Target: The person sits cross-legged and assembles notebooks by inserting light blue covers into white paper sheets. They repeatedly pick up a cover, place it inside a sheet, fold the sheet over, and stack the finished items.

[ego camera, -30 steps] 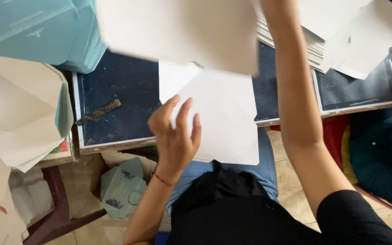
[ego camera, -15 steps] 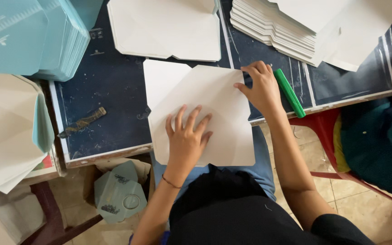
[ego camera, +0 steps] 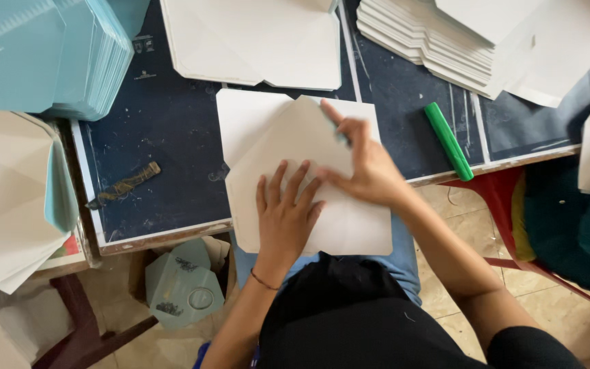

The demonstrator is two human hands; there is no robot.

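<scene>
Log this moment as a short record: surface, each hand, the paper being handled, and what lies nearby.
surface: dark blue tabletop
left hand: flat, fingers spread, pressing the white folded paper sheet
right hand: on the same sheet, forefinger along a fold
sheet position: overhangs the table's near edge
nearby right: green cylindrical stick, stack of white sheets
nearby left: stack of light blue sheets

Marker (ego camera: 448,140) right of folded sheet (ego camera: 288,147); paper stack (ego camera: 431,37) behind marker.
</scene>
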